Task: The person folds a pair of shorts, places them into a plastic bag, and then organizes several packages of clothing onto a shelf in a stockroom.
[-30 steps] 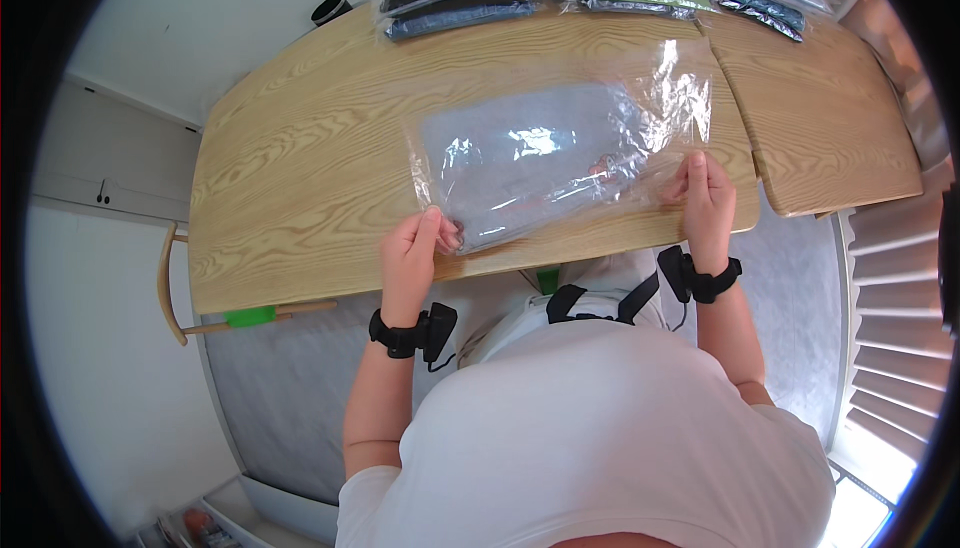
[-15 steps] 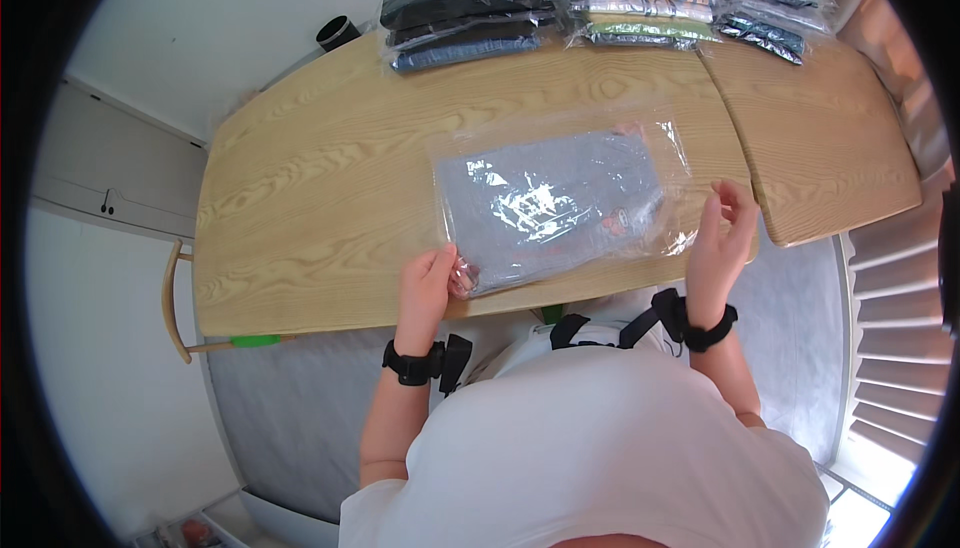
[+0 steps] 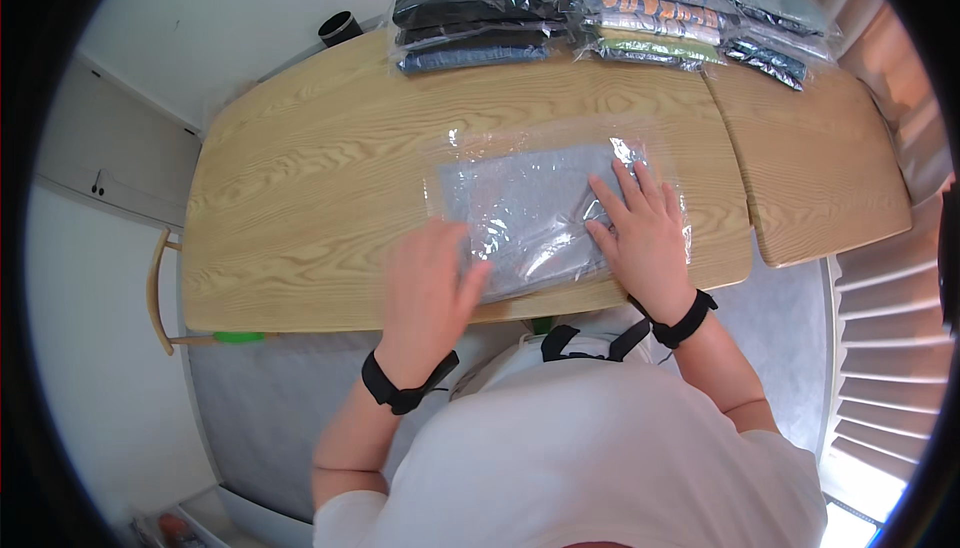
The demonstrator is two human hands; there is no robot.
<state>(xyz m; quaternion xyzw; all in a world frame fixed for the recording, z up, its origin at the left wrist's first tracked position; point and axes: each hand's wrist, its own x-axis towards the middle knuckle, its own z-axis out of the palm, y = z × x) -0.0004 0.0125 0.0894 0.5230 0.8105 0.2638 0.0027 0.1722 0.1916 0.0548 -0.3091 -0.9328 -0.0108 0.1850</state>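
A folded light grey garment in a clear plastic bag (image 3: pixel 530 208) lies near the front of the wooden table. My right hand (image 3: pixel 640 228) rests palm down on the bag's right part, fingers spread over the glossy plastic. My left hand (image 3: pixel 428 288) is blurred by motion at the bag's lower left, its thumb apart from the fingers and apparently nothing in it. Part of the garment's right side is hidden under my right hand. Black straps circle both my wrists.
Several stacks of bagged folded clothes (image 3: pixel 470 8) line the back of the table (image 3: pixel 280 198), beside a dark cylinder (image 3: pixel 338 28). A second, narrower tabletop (image 3: pixel 830 178) adjoins on the right, near pleated curtains (image 3: pixel 880 368). A wooden chair (image 3: pixel 160 288) stands at the left.
My right hand has moved from the bag's edge onto its top, fingers spread. My left hand has let go of the lower left corner and shifted left. The bag now lies flatter.
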